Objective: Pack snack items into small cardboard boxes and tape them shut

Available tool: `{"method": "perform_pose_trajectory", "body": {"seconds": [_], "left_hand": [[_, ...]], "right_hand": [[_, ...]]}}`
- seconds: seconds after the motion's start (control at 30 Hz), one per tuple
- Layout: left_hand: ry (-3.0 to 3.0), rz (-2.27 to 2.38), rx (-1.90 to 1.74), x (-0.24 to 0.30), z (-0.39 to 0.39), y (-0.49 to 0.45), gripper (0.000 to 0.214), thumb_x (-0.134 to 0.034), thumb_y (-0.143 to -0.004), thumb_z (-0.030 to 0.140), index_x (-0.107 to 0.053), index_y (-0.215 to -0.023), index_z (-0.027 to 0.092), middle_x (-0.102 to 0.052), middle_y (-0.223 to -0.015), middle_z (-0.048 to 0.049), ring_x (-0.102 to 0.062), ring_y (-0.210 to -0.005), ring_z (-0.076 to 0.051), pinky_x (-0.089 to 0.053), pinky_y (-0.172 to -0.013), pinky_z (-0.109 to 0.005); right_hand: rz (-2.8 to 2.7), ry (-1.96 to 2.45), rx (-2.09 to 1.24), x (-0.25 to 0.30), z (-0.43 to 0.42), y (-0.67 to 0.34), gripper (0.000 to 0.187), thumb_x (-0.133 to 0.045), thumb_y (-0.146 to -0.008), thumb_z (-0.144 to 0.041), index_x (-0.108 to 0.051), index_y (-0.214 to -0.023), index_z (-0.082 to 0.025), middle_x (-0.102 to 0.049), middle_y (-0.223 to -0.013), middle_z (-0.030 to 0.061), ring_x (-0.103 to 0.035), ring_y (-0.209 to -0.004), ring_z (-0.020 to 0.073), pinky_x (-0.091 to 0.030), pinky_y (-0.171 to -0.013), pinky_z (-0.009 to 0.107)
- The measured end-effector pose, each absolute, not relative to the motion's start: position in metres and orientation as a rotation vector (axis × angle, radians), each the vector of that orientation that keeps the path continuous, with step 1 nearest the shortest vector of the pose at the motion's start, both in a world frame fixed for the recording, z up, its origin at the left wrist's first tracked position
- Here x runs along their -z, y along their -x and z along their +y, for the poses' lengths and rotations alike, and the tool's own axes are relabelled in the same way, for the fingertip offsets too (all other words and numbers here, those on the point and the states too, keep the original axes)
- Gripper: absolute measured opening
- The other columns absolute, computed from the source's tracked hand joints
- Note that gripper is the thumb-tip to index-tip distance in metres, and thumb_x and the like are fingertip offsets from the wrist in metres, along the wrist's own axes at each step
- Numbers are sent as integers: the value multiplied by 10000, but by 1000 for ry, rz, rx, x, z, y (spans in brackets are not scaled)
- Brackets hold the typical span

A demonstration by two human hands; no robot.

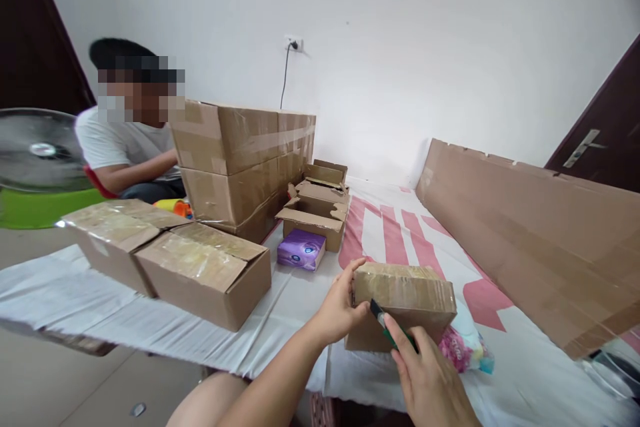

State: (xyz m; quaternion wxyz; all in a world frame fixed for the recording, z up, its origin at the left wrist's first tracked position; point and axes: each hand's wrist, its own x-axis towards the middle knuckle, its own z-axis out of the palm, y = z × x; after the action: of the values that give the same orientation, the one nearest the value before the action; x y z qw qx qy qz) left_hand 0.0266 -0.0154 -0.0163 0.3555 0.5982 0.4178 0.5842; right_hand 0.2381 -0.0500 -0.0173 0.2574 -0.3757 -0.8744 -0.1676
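A taped cardboard box (400, 293) sits near the front edge of the cloth-covered table. My left hand (340, 307) grips its left end, thumb on the near face and fingers along the upper left edge. In my right hand (425, 367) is a green utility knife (383, 321), its dark blade out and pointing up and left toward my left thumb. The blade tip is at the front of the box, below the brown tape; whether it cuts in I cannot tell. A pink and blue plastic packet (466, 350) lies at the box's right, partly hidden.
Two closed boxes (205, 267) stand at the left, with stacked cartons (230, 147) behind. A purple tissue pack (301, 250) lies before opened boxes (315, 213). A cardboard sheet (530, 233) leans at the right. Another person (120, 147) sits at the left beside a fan (40, 150).
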Motion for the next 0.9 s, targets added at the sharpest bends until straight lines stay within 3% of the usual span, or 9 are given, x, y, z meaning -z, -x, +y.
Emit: {"method": "perform_pose_trajectory", "body": {"seconds": [0.77, 0.9], "left_hand": [[-1502, 1034, -1555, 25, -14, -28, 611, -574, -776, 207, -397, -1360, 245, -491, -1335, -98, -446, -1255, -276, -376, -1020, -424], [-1530, 1045, -1516, 24, -13, -27, 614, -568, -783, 210, -378, -1365, 252, -477, -1355, -91, -442, -1247, -275, -354, -1038, -434]], "right_hand": [[-2255, 1166, 412, 28, -39, -211, 494, -335, -975, -315, -317, -1466, -275, -550, -850, 72, -607, -685, 210, -545, -571, 338], [-2214, 1167, 247, 29, -39, -207, 495, -353, -970, -343, -327, -1462, -296, -563, -862, 71, -611, -668, 205, -551, -562, 339]]}}
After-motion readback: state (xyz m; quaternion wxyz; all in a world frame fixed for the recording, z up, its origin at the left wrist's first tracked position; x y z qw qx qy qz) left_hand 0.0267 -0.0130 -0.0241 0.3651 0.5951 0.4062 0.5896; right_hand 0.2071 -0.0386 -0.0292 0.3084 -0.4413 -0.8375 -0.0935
